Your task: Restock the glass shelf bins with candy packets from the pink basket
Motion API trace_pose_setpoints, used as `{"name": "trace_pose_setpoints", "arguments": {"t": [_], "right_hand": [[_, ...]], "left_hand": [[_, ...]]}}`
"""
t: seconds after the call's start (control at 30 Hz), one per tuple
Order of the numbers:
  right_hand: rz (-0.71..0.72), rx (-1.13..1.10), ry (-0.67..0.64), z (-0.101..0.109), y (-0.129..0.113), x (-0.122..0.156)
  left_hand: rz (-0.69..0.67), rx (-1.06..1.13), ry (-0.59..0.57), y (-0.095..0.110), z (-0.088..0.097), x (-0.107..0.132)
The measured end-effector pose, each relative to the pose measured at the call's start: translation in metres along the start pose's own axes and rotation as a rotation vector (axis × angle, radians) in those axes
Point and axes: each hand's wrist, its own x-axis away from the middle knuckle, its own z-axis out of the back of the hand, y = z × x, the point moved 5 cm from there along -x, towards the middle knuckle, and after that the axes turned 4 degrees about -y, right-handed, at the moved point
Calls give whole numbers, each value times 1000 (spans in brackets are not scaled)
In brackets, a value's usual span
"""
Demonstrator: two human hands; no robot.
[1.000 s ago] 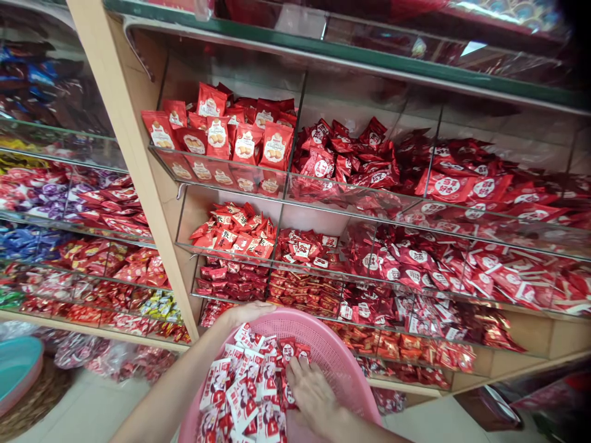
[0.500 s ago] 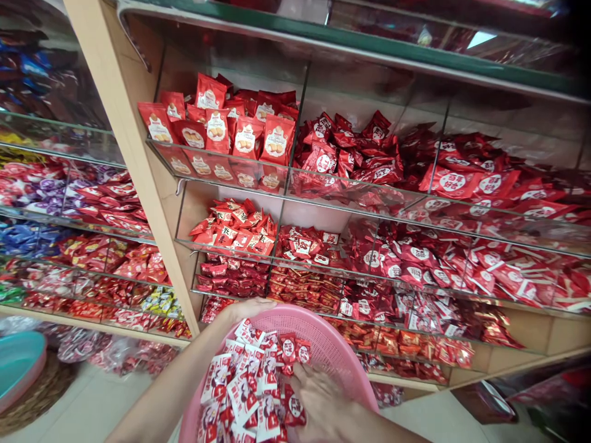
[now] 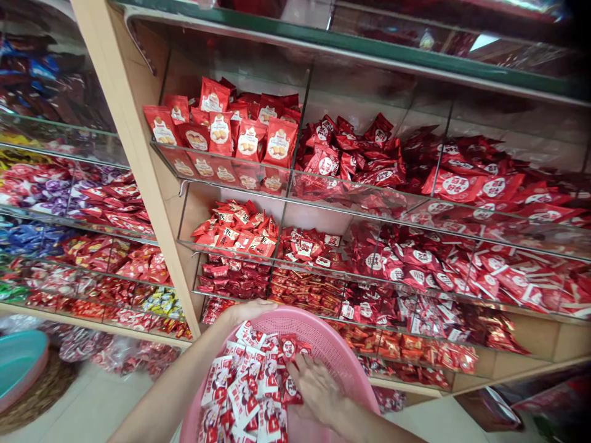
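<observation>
A pink plastic basket [image 3: 364,375] with perforated sides is low in the head view, partly cut off by the bottom edge. My left hand [image 3: 252,311] grips its far rim on the left, the fingers partly hidden. White-and-red candy packets [image 3: 244,387] are heaped in the basket's left half. Red candy packets [image 3: 290,389] with white round labels lie beside them, towards the middle. My right hand [image 3: 321,391] is inside the basket on the right, palm down. Its fingers are spread and their tips touch the red packets.
Glass-fronted shelves [image 3: 360,191] full of red packets rise beyond the basket. A wooden upright [image 3: 133,166] divides them from more candy shelves at left. A turquoise basin [image 3: 21,363] sits at lower left near bagged sweets [image 3: 111,351] on the floor.
My right hand has shifted slightly over the red packets, its fingers now more spread. The left hand stays on the rim, and the whole view has shifted a little.
</observation>
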Motion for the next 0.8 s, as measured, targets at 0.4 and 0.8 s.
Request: {"name": "trace_pose_setpoints", "arguments": {"t": [0.4,0.8], "right_hand": [[-46,-68,-43,58,-6,7],[171,65,1116,387,6,100]], "left_hand": [[-40,56,-47,3,-5,4],[-34,106,-36,0,-3,5]]}}
